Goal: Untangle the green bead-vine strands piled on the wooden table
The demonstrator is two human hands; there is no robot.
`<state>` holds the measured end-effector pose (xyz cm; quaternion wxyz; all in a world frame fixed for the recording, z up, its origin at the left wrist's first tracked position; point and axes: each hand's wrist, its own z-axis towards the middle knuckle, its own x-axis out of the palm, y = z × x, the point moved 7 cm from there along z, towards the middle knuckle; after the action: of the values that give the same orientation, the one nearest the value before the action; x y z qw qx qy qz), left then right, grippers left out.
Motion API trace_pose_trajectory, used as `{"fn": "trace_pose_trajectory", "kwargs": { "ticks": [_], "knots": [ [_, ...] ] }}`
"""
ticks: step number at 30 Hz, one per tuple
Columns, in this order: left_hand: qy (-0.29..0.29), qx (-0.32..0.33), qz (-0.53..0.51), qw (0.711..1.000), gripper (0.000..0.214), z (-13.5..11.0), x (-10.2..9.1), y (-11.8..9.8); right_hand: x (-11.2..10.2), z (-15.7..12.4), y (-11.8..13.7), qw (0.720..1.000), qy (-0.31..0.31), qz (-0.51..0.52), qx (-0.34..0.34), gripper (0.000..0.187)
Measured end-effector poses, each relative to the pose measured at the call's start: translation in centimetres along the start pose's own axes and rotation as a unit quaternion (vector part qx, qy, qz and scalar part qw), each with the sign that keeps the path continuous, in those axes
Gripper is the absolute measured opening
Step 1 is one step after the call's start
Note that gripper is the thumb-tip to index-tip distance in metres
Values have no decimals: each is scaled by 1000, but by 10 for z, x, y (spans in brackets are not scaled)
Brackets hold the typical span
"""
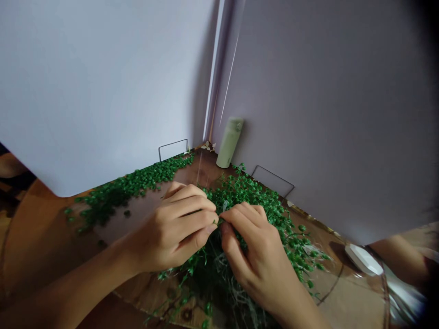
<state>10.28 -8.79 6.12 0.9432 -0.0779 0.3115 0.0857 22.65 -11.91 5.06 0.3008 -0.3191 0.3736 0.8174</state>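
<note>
Two hands, left hand [174, 230] and right hand [255, 253], pinch apparently one green sprig [216, 222].

left grip [174, 230]: fingers curled, tips pinched | right grip [255, 251]: same pose | grips meet tip to tip

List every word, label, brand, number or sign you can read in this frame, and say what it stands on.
No readable text anywhere.
On the pale green cylindrical bottle: no marking can be read.
On the flat white plastic object at the right edge: nothing shows.
On the pale partition boards: plain.
On the green plastic beaded foliage pinched by the left hand and right hand: no tag visible.
</note>
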Motion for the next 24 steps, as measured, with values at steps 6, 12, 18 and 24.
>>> {"fn": "trace_pose_trajectory", "kwargs": {
  "ticks": [6,12,18,24],
  "knots": [
    [-3,-11,3,1000,14,2,-4,0,-4,-3,2,999,-22,44,-22,18],
    [-4,-28,-7,1000,13,1,-3,1,-5,-2,2,998,-33,39,-42,17],
    [-6,-40,-12,999,14,0,-2,1,-4,0,2,998,-16,34,-54,19],
    [-13,-59,0,998,14,0,-1,2,-4,-2,2,997,-24,0,-68,20]
  ]
}}
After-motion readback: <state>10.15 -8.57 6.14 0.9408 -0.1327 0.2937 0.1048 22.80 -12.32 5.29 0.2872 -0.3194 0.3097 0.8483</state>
